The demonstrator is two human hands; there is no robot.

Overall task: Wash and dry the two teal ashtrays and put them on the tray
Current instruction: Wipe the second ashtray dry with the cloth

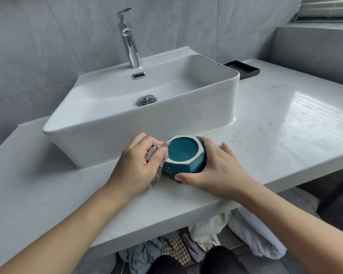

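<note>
One teal ashtray (183,155) is upside down just above the countertop in front of the sink, its cream-rimmed hexagonal base facing up. My right hand (216,171) grips it from the right side, thumb under the front edge. My left hand (141,165) is closed on a bunched grey-pink cloth (158,165) pressed against the ashtray's left side. A black tray (244,69) sits at the back of the counter, right of the sink. No second ashtray is visible.
A white basin (127,107) with a chrome faucet (130,42) stands behind my hands. The grey countertop (275,125) stretches to the right. Towels and rags (206,240) lie on the floor below the counter edge.
</note>
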